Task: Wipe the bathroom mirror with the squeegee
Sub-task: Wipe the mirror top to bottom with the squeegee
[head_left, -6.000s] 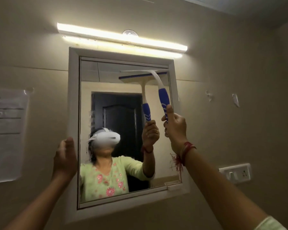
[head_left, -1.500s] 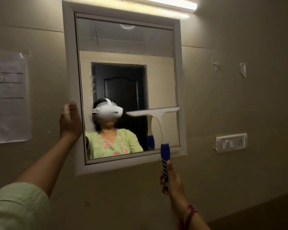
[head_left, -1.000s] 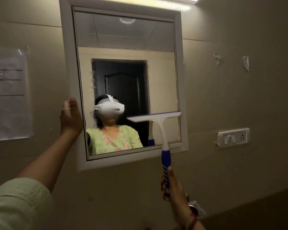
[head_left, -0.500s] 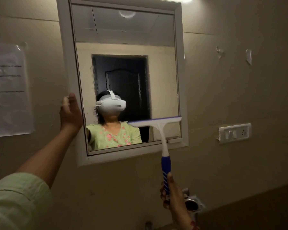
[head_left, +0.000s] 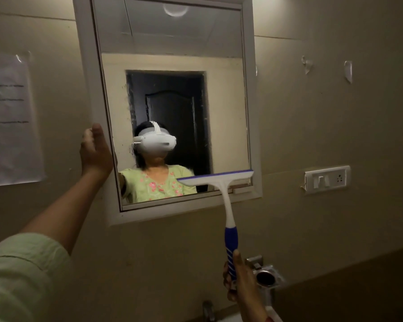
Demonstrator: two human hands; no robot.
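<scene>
The white-framed mirror (head_left: 251,112) hangs on the beige wall and reflects a person in a green top. The squeegee (head_left: 221,180) has a white head with a blue blade edge and a blue-and-white handle. Its blade lies across the glass at the lower right, close to the bottom frame. My right hand (head_left: 241,287) grips the lower end of the handle, below the mirror. My left hand (head_left: 94,151) rests against the mirror's left frame edge at mid height, fingers wrapped round the edge.
A paper sheet (head_left: 8,119) is taped to the wall at the left. A white switch plate (head_left: 326,180) sits right of the mirror. A chrome fitting (head_left: 265,275) juts from the wall just behind my right hand. Two tape scraps (head_left: 347,70) cling at the upper right.
The squeegee has travelled down the right side of the glass from the top to near the bottom frame. My right hand dropped with it. My left hand stayed on the left frame.
</scene>
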